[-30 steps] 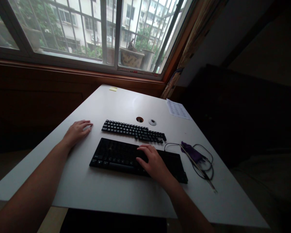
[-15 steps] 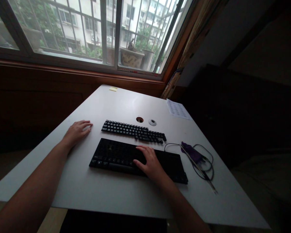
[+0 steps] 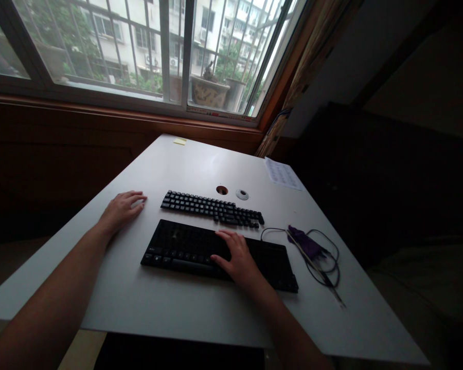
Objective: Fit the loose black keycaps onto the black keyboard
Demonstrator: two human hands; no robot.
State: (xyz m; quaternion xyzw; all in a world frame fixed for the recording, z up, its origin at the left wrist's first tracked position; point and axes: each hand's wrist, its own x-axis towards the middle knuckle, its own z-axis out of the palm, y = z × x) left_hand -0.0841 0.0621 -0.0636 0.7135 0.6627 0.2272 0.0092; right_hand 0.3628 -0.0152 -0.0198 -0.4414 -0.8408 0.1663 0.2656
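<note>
A black keyboard (image 3: 170, 240) lies near the front of the white desk. Caps show along its lowest row, while most of its upper part looks bare and dark. Over its middle rests my right hand (image 3: 237, 257), thumb apart from the fingers and nothing visible between them; whether the fingertips press on it I cannot tell. Behind the keyboard, loose black keycaps (image 3: 200, 204) are laid out in rows like a keyboard layout. My left hand (image 3: 124, 209) lies flat on the desk to the left of them, fingers stretched out, holding nothing.
To the right, a purple cloth (image 3: 306, 242) lies with a thin stick-like tool (image 3: 312, 263) and a looped black cable (image 3: 337, 252). Further back are a desk hole (image 3: 221, 190), a round cover (image 3: 242, 194), a printed sheet (image 3: 282, 173) and yellow notes (image 3: 180, 141).
My right hand has shifted slightly left over the keyboard, its thumb moving leftward. My left hand has stayed in place.
</note>
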